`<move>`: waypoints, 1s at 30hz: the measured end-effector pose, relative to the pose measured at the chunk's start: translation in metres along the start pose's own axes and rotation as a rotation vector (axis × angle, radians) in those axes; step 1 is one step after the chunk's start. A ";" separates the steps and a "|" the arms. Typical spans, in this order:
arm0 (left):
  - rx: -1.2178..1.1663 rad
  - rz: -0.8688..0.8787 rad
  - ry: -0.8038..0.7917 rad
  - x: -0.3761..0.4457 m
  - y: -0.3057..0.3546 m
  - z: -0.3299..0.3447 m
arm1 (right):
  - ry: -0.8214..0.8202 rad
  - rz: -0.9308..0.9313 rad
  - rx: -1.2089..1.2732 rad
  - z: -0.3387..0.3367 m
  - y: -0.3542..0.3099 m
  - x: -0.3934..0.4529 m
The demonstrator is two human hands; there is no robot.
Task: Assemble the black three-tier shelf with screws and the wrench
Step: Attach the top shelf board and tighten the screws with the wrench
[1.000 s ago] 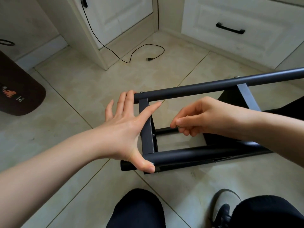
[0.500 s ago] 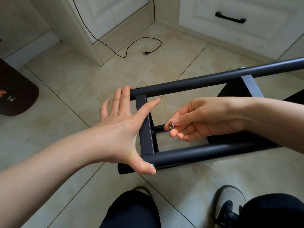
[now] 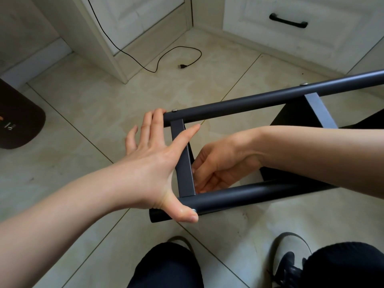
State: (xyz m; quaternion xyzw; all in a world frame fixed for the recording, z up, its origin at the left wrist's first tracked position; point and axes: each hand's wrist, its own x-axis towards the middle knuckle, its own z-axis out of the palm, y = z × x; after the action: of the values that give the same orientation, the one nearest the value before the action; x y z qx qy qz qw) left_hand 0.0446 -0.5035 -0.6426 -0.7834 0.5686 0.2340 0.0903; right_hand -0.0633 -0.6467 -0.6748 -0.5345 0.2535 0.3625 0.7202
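Two hands at the black shelf frame lying sideways on the floor tiles: left hand spread flat bracing the crossbar, right hand reached behind it, grip hidden; steady bracing judged essential for seating a fastener.

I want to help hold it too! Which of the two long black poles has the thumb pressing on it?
The near pole, closest to the knees. The left hand presses its thumb on that pole's end, while its fingertips only reach the end of the far pole.
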 end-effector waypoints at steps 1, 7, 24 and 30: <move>0.004 -0.002 0.001 0.000 0.000 0.000 | -0.010 0.001 -0.002 0.000 0.000 0.000; 0.008 0.003 0.007 0.000 0.000 0.000 | -0.070 -0.015 0.013 -0.001 0.002 -0.001; -0.025 0.010 0.034 -0.001 0.001 0.001 | -0.062 -0.051 -0.007 0.000 0.006 -0.001; -0.038 0.008 0.033 -0.001 0.002 0.000 | -0.027 -0.104 -0.092 0.002 0.007 -0.003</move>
State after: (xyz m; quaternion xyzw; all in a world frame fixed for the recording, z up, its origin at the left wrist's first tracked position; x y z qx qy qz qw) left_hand 0.0429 -0.5031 -0.6415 -0.7866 0.5685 0.2322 0.0652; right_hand -0.0707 -0.6446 -0.6760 -0.5748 0.1988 0.3430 0.7159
